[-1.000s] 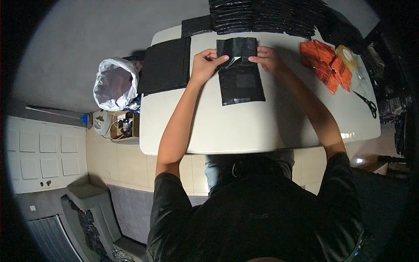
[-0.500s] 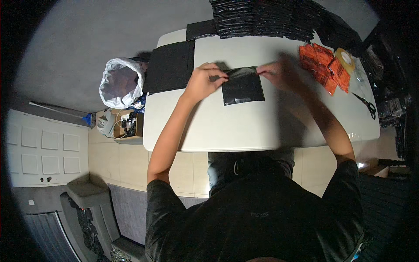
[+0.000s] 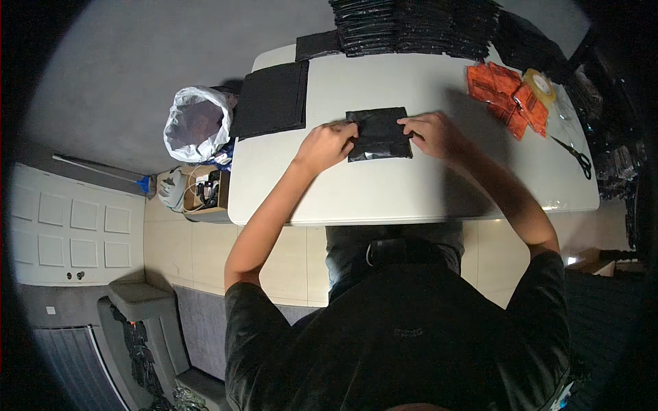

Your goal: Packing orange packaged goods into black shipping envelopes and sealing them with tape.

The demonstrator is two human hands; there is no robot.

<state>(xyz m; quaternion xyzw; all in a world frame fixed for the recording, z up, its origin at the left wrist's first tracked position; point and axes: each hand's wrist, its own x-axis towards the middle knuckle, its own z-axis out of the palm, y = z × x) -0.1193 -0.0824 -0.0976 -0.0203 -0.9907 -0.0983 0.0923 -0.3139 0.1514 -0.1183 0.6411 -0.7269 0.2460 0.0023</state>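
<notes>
A small black plastic packet [image 3: 378,148] lies flat on the white table [image 3: 384,195] in front of me, its upper part folded down toward me. At its left edge, my left hand [image 3: 326,146] has its fingers curled in and pinches the fold. My right hand [image 3: 434,135] pinches the same folded part at the right edge. Both thumbs and fingertips press close to the plastic. To the left, a flat pile of larger black sheets [image 3: 269,101] rests on the table.
Tall stacks of black packets [image 3: 418,31] line the table's far edge. At right lie orange packets [image 3: 504,92], a tape roll [image 3: 539,87] and black scissors [image 3: 574,156]. Left of the table are a white-lined bin [image 3: 179,145] and a cardboard box [image 3: 221,194].
The packet's raised upper part has been folded down toward me. My right hand has come down and inward, and both hands now press at the fold's ends.
</notes>
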